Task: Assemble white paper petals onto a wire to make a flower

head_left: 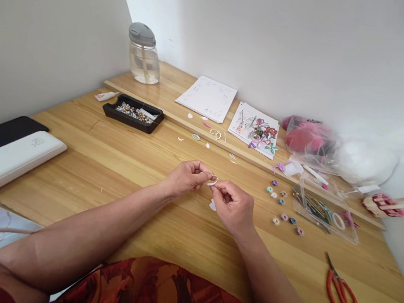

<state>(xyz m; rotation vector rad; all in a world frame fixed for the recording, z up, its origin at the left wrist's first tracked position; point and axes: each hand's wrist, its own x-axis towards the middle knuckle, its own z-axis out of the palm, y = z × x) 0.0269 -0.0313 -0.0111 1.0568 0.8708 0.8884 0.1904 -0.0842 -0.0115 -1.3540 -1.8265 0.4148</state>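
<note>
Above the middle of the table, my left hand and my right hand meet, both closed in a pinch. Between their fingertips is a small white crescent-shaped cutout, thin and curved. A thin strand or edge shows by the left fingertips, too small to make out. Under the right fingers, another white cutout lies on the wood, partly covered by the hand. Beyond the hands lie more small pieces, among them a leaf shape with a green edge and a pink piece.
A black tray of beads and a lidded bottle stand back left. Several thread bobbins, a clear plastic box and red-handled scissors lie right. Paper sheets rest on a raised ledge. A white device sits left.
</note>
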